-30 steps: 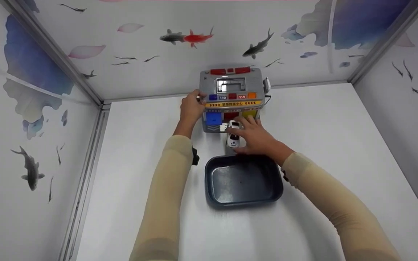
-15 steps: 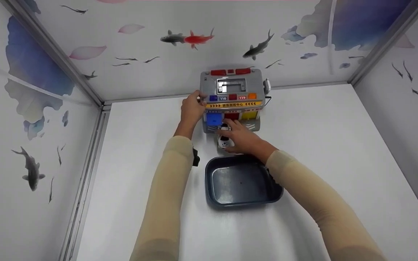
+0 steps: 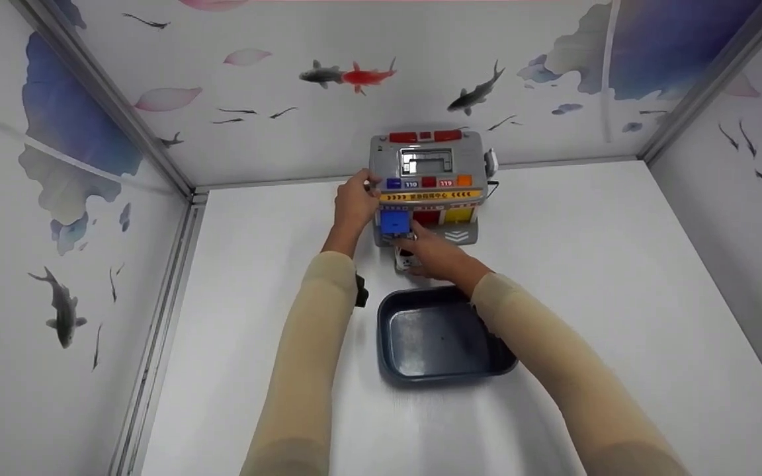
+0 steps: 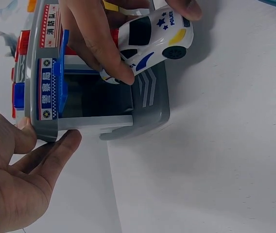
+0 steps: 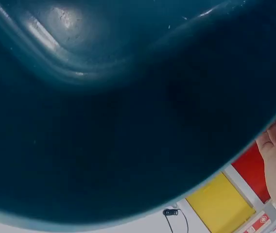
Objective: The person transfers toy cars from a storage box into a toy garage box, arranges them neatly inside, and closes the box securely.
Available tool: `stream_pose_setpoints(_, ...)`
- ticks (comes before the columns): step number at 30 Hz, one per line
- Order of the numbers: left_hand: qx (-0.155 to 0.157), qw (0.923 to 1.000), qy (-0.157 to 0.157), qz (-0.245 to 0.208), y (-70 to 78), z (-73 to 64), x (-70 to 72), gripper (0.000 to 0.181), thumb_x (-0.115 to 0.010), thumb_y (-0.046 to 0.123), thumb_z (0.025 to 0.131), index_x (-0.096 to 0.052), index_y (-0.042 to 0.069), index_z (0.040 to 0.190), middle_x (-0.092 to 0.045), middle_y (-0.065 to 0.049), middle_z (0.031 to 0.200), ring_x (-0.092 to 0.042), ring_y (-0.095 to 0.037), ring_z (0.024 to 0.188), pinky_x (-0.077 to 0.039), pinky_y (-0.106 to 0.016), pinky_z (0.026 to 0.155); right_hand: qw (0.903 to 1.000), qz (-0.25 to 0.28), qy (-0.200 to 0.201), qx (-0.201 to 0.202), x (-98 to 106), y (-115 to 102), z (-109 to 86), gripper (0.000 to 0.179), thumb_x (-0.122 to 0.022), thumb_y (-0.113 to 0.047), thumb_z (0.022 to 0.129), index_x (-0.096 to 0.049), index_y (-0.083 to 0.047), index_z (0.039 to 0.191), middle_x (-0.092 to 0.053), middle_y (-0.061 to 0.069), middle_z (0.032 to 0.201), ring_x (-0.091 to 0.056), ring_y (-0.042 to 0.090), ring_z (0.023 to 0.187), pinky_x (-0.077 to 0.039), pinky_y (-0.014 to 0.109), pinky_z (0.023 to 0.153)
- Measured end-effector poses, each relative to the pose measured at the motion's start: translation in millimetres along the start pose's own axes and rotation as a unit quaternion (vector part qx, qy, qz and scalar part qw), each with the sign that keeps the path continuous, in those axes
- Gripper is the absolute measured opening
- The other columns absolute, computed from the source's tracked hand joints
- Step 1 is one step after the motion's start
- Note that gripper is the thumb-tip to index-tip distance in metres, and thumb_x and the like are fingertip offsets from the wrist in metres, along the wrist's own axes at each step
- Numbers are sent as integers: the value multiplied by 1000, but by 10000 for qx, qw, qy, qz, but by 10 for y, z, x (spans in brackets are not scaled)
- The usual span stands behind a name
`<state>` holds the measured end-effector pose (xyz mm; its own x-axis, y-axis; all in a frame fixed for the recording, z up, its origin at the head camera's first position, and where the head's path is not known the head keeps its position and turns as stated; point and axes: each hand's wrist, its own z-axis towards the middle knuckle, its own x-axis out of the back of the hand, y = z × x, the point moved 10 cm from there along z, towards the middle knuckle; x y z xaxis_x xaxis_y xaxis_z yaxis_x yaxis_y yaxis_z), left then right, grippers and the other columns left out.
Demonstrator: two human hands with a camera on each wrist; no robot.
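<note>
A grey toy garage [image 3: 387,157] with a red, a yellow and a blue door stands against the back wall. Its blue door [image 3: 394,222] is swung up, with the dark bay [image 4: 96,94] showing below it in the left wrist view. My left hand [image 3: 356,203] pinches the garage's left edge between thumb and fingers. In my right hand [image 3: 439,254] is a white toy police car [image 4: 155,36], gripped by its sides. The car is tilted over the ramp, one end at the mouth of the blue-door bay. Fingers cover part of it in the head view.
A dark blue plastic basin [image 3: 384,340] sits just in front of the garage, under my right forearm; it fills most of the right wrist view. A white toy handset [image 3: 491,162] hangs on the garage's right side. Printed wall panels enclose the white table [image 3: 619,264].
My right hand has carried the police car left, from in front of the red door to the raised blue door, and closer in. My left hand keeps its hold on the garage.
</note>
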<state>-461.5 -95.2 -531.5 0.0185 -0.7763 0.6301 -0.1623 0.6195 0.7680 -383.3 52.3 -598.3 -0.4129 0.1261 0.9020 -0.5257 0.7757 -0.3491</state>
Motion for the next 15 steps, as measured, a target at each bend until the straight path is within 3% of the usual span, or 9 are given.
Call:
stream_pose_setpoints(6,-41,10000,-18,-10,3,9,-11,24,-67,14,110,-72,20,133,-77,-8,141,-75,-22,121,-63,-37,97,9999,-132,14,25,-61,18,8,80,-80,-14,103,-42,-25,172,-14,24,184,-43,46,161,-41,58,129)
stream_pose_setpoints(15,-85,9999,18,96,1,13,3,26,-66,13,110,-72,20,134,-77,-8,140,-74,-23,121,-62,-39,97,9997,-198,-145,-69,-148,25,47,80,-73,-19,108,-31,-23,176,-8,21,186,-31,46,167,-36,59,132)
